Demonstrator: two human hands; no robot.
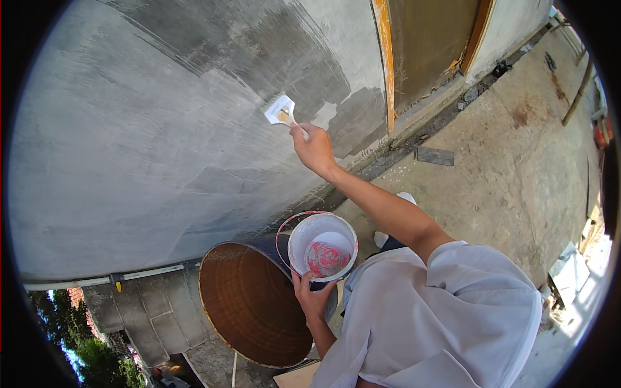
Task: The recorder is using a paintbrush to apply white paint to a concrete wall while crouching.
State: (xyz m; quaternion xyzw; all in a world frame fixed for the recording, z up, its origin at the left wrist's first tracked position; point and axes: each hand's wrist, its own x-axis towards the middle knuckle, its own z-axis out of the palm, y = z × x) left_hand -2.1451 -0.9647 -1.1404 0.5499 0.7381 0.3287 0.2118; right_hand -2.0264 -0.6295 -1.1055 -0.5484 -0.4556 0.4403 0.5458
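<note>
My right hand [314, 149] is closed round the handle of a wide, flat paintbrush [279, 110] with a white head. The brush is against the grey plastered wall [129, 129], beside a darker, wet-looking patch [284, 52]. Lower down, my left hand [312, 295] grips the near rim of a small white bucket [301, 242], its fingers partly hidden beneath it. White liquid and red-pink blotches show inside the bucket, and its red wire handle [279, 233] hangs over the side toward the wall.
Below the bucket stands a large open drum [249, 304] with a rusty inside. A thin pipe [149, 274] runs along the wall's left end. An orange-framed door [433, 52] is at the top right. On the concrete floor [511, 174] lies a flat grey piece [435, 156].
</note>
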